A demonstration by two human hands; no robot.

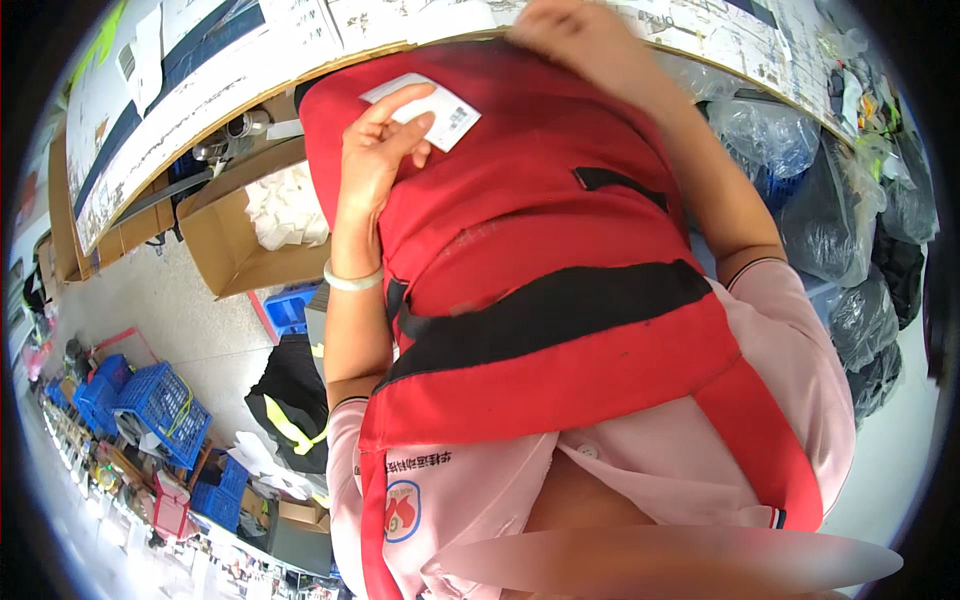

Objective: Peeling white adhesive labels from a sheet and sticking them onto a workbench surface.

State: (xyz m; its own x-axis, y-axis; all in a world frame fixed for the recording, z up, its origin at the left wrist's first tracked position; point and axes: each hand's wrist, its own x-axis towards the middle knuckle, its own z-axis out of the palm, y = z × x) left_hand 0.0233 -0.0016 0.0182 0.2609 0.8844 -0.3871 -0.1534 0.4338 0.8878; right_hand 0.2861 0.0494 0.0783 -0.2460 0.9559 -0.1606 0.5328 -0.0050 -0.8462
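Note:
My left hand [382, 148] pinches a small white printed card [455, 118] between thumb and fingers, above the lap of my red apron [530, 190]. Dark print shows on the card's right part. At the edge of the white worktable [370, 22], my right hand [575, 38] is smeared by motion. Its fingers are too blurred to show whether they hold anything.
Left of my legs stands an open cardboard box [215, 235] with white scraps [285, 210] inside. Blue plastic crates [165, 405] and a black garment [290, 390] lie farther left. Plastic-bagged goods [830, 215] are piled at the right below the table.

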